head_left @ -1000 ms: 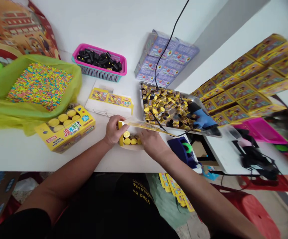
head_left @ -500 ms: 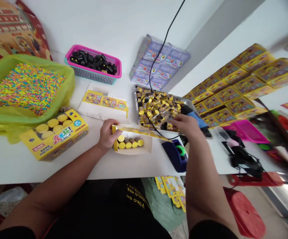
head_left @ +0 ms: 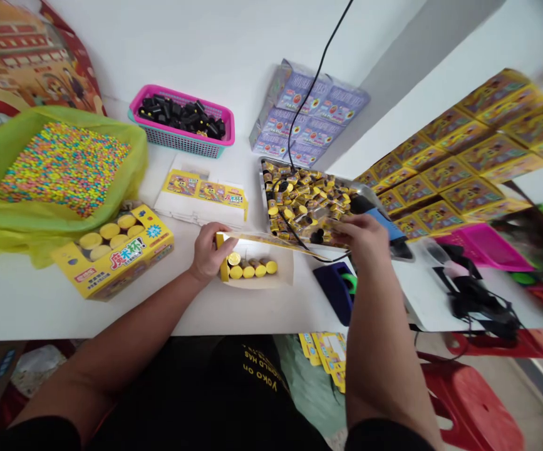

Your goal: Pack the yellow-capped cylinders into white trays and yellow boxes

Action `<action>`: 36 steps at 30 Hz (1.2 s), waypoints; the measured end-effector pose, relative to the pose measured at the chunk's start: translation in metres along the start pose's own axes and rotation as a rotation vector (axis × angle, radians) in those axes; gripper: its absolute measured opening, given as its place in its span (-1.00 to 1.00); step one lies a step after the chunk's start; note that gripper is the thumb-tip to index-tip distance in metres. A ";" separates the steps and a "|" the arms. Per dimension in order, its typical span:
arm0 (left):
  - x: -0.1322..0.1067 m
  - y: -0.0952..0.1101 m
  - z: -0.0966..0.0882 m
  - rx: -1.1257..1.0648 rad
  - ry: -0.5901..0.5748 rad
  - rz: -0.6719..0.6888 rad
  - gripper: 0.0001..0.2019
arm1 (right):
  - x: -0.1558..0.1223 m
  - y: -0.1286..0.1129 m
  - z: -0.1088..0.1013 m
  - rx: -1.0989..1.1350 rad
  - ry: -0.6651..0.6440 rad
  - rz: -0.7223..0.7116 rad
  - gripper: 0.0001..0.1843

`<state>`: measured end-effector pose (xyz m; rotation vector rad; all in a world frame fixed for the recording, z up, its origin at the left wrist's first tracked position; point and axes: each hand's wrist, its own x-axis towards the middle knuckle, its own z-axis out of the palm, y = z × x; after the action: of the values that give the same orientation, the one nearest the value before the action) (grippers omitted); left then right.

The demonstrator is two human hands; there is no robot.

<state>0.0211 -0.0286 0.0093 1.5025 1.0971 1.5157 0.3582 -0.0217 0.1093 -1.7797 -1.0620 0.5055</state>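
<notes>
Carton [head_left: 284, 267], five yellow caps [head_left: 248, 272] showing; left grip [head_left: 208, 254] holding carton, right grip [head_left: 366, 237] (hold: cannot tell) over tray [head_left: 264, 199].

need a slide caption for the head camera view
Left hand holding an open box with yellow-capped containers inside, right hand over a metal tray of similar ones.

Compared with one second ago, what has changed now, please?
The right hand moved from inside the open box rightward to the metal tray of cups; whether it grips one is unclear. The left hand still holds the box's left end.
</notes>
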 end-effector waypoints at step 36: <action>-0.002 0.001 0.000 0.046 -0.026 0.021 -0.69 | -0.117 -0.021 0.131 -0.257 -0.735 -0.452 -0.65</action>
<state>0.0214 -0.0312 0.0096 1.5650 1.1108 1.4897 0.1920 -0.0477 0.0561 -1.5065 -2.0566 0.7862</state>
